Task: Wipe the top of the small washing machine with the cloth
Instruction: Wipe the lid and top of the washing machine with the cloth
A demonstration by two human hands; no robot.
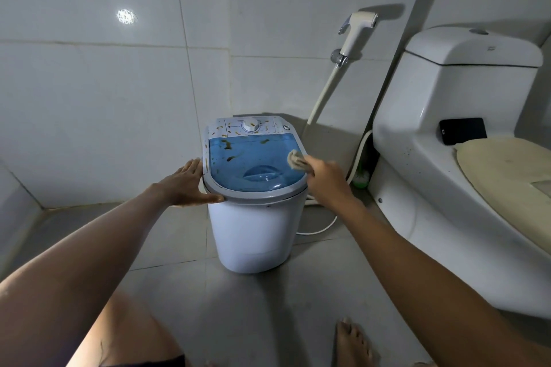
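A small white washing machine (253, 232) stands on the tiled floor in the middle of the view. Its top has a blue see-through lid (253, 161) and a pale control panel with a dial (251, 125). Brown smears dot both the lid and the panel. My left hand (186, 185) lies flat against the machine's left rim, fingers spread, thumb along the front edge. My right hand (323, 177) grips a bunched beige cloth (295, 159), which rests on the lid's right edge.
A white toilet (447, 158) stands close on the right, with a black phone (462, 131) on its ledge. A bidet sprayer (357, 30) and hose hang on the wall behind. A white cord (322, 228) trails on the floor. My bare foot (351, 343) is near the bottom.
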